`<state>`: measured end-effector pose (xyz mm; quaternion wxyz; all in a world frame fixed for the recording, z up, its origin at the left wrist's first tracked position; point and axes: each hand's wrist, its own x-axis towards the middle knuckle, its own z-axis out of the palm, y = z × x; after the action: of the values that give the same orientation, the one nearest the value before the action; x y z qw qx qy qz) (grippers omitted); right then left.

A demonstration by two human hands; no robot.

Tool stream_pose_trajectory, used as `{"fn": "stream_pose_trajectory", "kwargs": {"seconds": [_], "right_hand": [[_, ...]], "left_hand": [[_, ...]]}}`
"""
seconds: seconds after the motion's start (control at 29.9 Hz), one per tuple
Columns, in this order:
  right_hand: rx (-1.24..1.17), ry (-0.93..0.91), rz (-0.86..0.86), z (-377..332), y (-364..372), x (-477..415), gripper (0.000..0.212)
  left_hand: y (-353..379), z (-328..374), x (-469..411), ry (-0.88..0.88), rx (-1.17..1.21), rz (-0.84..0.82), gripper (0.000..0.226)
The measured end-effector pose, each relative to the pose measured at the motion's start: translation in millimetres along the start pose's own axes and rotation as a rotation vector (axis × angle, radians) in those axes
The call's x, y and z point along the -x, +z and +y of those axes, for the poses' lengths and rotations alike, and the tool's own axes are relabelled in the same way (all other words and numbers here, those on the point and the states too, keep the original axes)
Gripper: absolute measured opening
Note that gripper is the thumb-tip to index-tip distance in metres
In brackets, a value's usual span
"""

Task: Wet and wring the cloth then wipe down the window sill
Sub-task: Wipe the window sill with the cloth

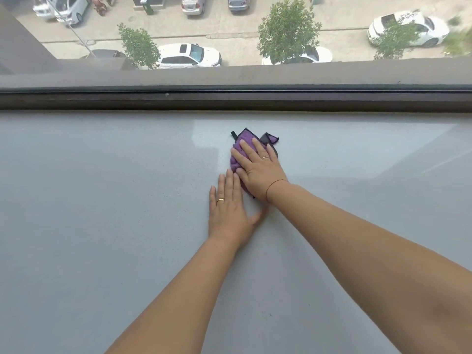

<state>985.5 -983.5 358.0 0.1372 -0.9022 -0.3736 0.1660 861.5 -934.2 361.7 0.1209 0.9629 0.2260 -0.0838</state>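
Wipe step in hand, by look of it. Your right hand (pixel 258 169) flat, fingers straight, pressing purple cloth (pixel 245 138) onto window sill (pixel 102 200), short of window frame (pixel 229 100). Left hand (pixel 228 210) open, palm down on bare sill, just beside cloth's near-left edge. Next: push cloth along sill, even pressure; speckled left stretch likely needs it.

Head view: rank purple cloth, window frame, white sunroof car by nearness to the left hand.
1. Purple cloth, at the fingertips of the left hand.
2. Window frame, beyond the sill.
3. White car, outside, far below.
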Motion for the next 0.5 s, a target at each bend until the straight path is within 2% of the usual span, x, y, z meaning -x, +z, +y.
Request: {"fn": "stream_pose_trajectory", "kwargs": {"seconds": [0.07, 0.2, 0.3, 0.37, 0.5], "right_hand": [[0.085, -0.032, 0.048, 20.2, -3.5, -0.4, 0.053], [0.082, 0.315, 0.137, 68.4, -30.7, -8.1, 0.054], [0.098, 0.492, 0.153, 44.9, -20.1, -18.8, 0.056], [0.099, 0.453, 0.13, 20.4, -16.1, -30.3, 0.058], [0.117, 0.111, 0.005, -9.5, -10.8, -49.2, 0.056]], "left_hand": [[-2.2, -1.9, -0.3, 0.019, 0.003, -0.027, 0.104], [-6.0, -2.3, -0.6, 0.038, 0.014, -0.036, 0.104], [-7.2, -0.4, -3.0, 0.044, 0.01, -0.034, 0.102], [-8.3, 2.5, -8.4, 0.037, -0.001, -0.024, 0.102], [-7.4, 6.7, -15.2, 0.032, -0.002, -0.048, 0.102]]}}
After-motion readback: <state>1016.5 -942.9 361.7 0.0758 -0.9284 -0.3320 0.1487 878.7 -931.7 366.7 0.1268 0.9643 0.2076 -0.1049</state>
